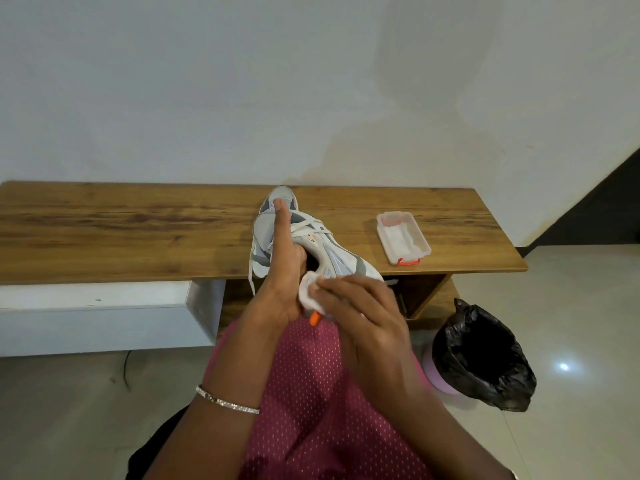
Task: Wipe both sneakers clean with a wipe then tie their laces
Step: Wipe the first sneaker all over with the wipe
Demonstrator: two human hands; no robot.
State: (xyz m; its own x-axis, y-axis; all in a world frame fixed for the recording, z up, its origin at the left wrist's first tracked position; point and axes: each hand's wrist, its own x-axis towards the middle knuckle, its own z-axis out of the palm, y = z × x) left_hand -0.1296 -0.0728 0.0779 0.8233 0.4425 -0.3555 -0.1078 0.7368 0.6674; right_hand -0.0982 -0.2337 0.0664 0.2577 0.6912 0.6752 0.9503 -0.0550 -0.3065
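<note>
Long wood bench (138, 230) by the wall, black bin bag (483, 358) on the floor. One shoe (332, 251) is held up over the lap, w/ the other shoe (282, 199) behind it on the bench. Left hand (284, 268) grips the shoe, thumb up. Right hand (360, 306) fingers pinch a white wipe (308, 292) on the heel. Wipe box (403, 242) sits open nearby. Wiping is prob. still early; laces (251, 271) hang loose, not tied. No words to read.

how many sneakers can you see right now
2: a grey-and-white laced sneaker held in the left hand, and another grey-and-white sneaker on the wooden bench behind it, mostly hidden.
</note>
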